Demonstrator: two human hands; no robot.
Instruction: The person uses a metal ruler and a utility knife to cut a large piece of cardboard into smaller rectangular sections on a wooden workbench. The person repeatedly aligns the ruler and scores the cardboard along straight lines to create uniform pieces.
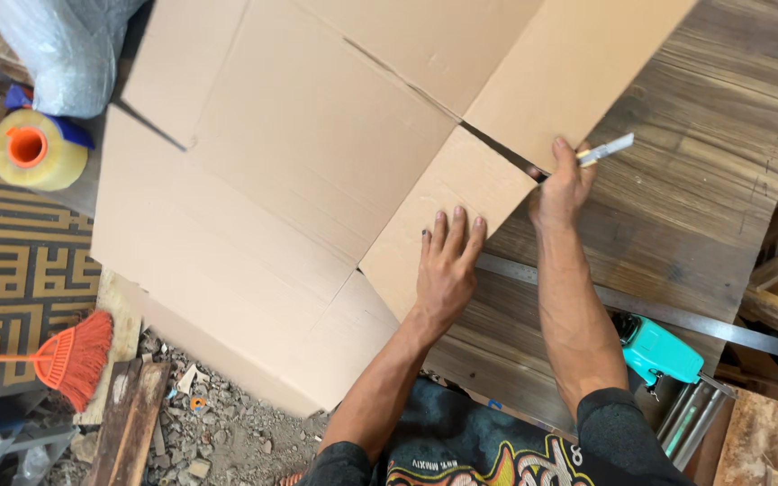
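Now we are mid-cut: our right hand (pixel 562 191) has its fingers closed around a utility knife (pixel 603 151) at the slit's end, right of centre. Our left hand (pixel 447 261) lies flat, fingers spread, on the cardboard sheet (pixel 299 171) over the wooden counter (pixel 677 207). Next, we judge, comes a steady pull along the seam.

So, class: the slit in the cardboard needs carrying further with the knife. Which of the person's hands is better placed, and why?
Probably the right hand: it grips the utility knife at the end of the slit. The left hand lies flat on the cardboard sheet, steadying it.
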